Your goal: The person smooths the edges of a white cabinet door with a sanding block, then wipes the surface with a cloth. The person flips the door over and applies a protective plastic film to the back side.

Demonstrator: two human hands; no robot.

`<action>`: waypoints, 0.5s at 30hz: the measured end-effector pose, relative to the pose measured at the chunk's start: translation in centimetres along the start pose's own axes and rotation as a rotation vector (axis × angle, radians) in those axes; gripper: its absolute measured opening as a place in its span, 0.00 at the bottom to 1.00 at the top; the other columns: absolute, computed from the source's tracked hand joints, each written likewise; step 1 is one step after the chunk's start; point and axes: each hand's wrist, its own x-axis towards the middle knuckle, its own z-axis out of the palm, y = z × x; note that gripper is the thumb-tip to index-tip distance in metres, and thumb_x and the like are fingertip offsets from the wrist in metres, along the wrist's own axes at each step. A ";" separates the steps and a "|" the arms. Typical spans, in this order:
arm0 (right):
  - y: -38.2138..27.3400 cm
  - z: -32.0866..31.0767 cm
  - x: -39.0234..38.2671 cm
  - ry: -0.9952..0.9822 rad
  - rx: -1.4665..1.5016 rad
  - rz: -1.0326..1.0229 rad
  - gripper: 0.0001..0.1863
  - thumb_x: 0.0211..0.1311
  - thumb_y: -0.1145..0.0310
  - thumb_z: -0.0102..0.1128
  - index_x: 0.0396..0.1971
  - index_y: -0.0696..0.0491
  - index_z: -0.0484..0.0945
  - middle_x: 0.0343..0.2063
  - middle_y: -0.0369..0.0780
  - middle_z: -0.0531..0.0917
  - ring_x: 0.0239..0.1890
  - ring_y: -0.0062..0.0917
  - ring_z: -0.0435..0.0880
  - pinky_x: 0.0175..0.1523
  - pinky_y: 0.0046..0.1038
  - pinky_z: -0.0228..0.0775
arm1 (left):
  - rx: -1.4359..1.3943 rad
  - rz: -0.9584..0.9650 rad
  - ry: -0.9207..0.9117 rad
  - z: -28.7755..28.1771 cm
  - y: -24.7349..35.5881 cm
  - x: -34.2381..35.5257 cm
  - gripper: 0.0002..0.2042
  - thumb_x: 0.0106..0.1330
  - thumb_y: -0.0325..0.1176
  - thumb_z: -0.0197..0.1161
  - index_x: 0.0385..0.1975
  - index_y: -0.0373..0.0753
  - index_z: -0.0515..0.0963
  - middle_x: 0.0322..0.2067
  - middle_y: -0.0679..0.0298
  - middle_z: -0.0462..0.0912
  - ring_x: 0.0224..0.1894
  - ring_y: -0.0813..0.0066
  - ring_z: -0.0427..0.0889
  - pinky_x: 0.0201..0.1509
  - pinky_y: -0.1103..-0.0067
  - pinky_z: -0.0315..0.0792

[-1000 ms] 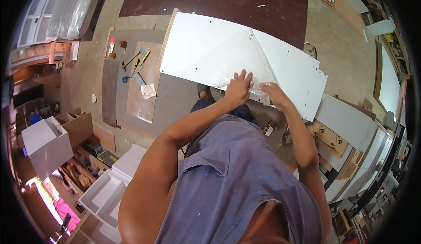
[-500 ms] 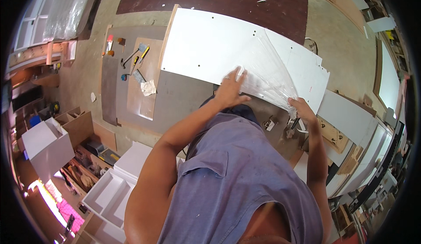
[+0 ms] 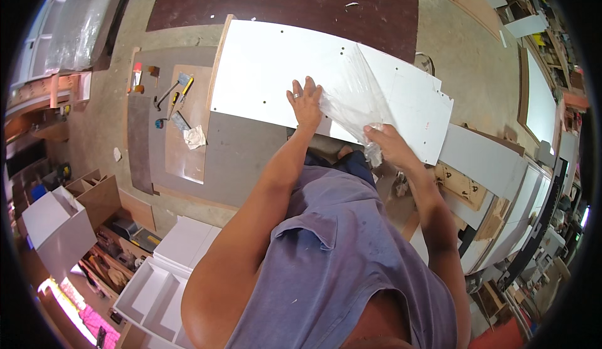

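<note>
A long white panel with small dark holes lies across the workbench before me. Clear plastic film covers part of its middle, gathered into creases toward the near edge. My right hand is closed round a bunched end of this film, above the panel's near edge. Flat on the white surface, just left of the film, rests my left hand, its fingers spread and a ring on one of them. What lies under the left palm is hidden.
Left on the grey bench top are a hammer, a yellow-handled knife, a tape measure and crumpled paper. White drawer boxes stand at lower left. Grey boards lie to the right.
My right hand has moved left with the film's end, drawing it toward the panel's middle. My left hand has shifted farther onto the panel. The whole view has slid slightly.
</note>
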 end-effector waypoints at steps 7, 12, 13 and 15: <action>4.1 -5.9 -2.1 -0.079 0.160 0.149 0.18 0.71 0.54 0.52 0.31 0.54 0.76 0.22 0.34 0.78 0.22 0.16 0.73 0.26 0.22 0.64 | -0.120 -0.047 0.167 2.4 1.9 -2.1 0.20 0.55 0.16 0.57 0.49 0.38 0.79 0.58 0.60 0.78 0.68 0.47 0.66 0.71 0.45 0.51; 9.0 -12.4 -2.9 -0.073 0.231 0.202 0.17 0.69 0.54 0.55 0.33 0.54 0.75 0.20 0.33 0.74 0.16 0.14 0.70 0.17 0.19 0.58 | -0.232 -0.208 0.213 3.2 6.9 -4.4 0.22 0.52 0.14 0.57 0.47 0.38 0.78 0.47 0.56 0.83 0.55 0.49 0.78 0.63 0.56 0.68; 9.7 -13.8 -2.9 -0.079 0.244 0.199 0.17 0.69 0.54 0.56 0.33 0.54 0.75 0.20 0.32 0.74 0.16 0.14 0.69 0.16 0.19 0.57 | -0.234 -0.207 0.267 3.3 8.0 -4.9 0.22 0.51 0.14 0.57 0.47 0.38 0.79 0.45 0.56 0.83 0.51 0.50 0.79 0.57 0.59 0.71; 10.3 -16.5 -2.9 -0.091 0.209 0.181 0.18 0.69 0.53 0.56 0.33 0.54 0.75 0.20 0.31 0.73 0.16 0.13 0.69 0.16 0.19 0.57 | -0.233 -0.199 0.376 3.4 10.3 -5.5 0.22 0.50 0.14 0.56 0.46 0.39 0.80 0.41 0.55 0.84 0.44 0.51 0.81 0.46 0.65 0.75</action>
